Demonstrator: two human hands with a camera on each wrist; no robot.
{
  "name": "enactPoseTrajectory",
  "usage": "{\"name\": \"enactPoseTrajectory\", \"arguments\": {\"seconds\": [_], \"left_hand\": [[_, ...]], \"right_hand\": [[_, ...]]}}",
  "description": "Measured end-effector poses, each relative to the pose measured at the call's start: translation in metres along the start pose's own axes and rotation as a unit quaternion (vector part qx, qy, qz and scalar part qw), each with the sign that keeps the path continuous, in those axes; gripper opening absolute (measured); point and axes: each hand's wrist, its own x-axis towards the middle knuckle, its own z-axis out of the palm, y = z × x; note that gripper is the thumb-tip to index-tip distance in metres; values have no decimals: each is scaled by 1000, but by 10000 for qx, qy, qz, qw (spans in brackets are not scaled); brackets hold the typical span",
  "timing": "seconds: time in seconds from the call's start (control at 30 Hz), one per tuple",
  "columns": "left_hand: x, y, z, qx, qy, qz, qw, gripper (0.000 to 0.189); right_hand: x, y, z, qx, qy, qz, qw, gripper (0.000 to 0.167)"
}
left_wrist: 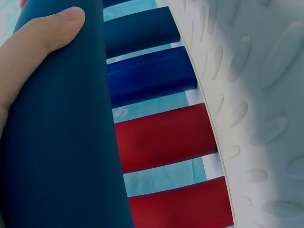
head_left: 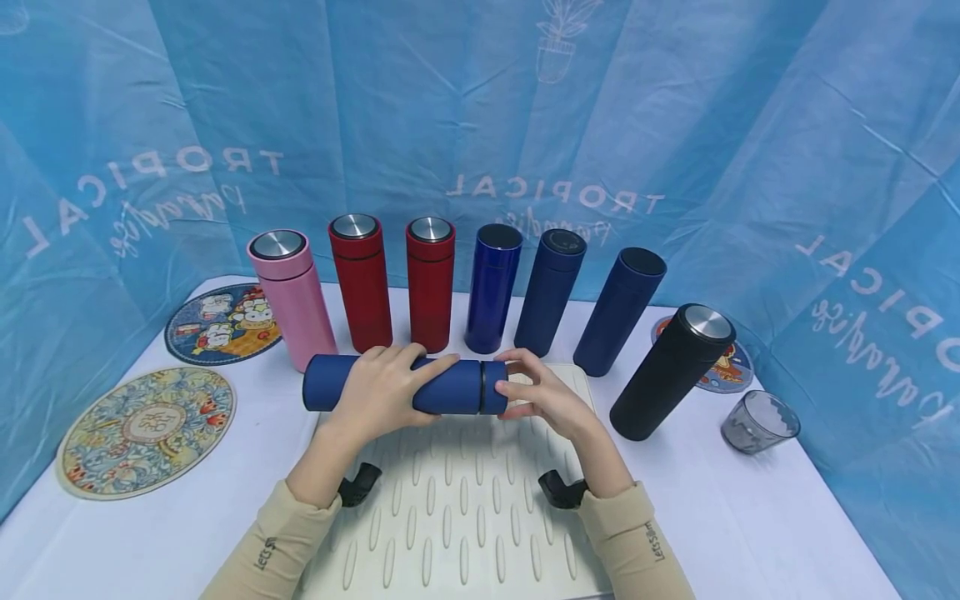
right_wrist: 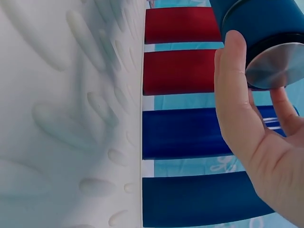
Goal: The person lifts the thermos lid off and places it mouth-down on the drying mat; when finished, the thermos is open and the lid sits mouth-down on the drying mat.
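Note:
A matte blue thermos bottle [head_left: 457,387] lies sideways in the air above the white ribbed mat [head_left: 450,517], its capped end to the right. My left hand [head_left: 390,387] grips its body from above, thumb along the near side; the left wrist view shows that thumb [left_wrist: 57,31] on the blue wall. At the other end my right hand [head_left: 543,392] holds the cap [head_left: 495,387] with thumb and fingers. In the right wrist view the cap's silver disc top [right_wrist: 278,66] faces out, with fingers around its edge. A dark seam ring separates cap and body.
Behind stand a pink bottle [head_left: 296,300], two red bottles [head_left: 363,292], a glossy blue bottle [head_left: 492,292], two dark blue bottles [head_left: 551,296] and a black bottle [head_left: 667,375]. A glass [head_left: 759,422] stands at right. Round patterned mats [head_left: 150,433] lie at the sides.

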Motion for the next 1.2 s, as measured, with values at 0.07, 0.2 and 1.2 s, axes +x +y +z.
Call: {"name": "enactPoseTrajectory", "arguments": {"seconds": [0.07, 0.2, 1.2], "left_hand": [[0, 0, 0, -11, -11, -13, 10000, 82], [0, 0, 0, -21, -32, -52, 10000, 81], [0, 0, 0, -6, -76, -32, 10000, 80]], "right_hand": [[0, 0, 0, -85, -33, -57, 9999, 52], [0, 1, -2, -361, -70, -224, 9991, 55], [0, 2, -4, -415, -180, 31, 9990, 59]]}}
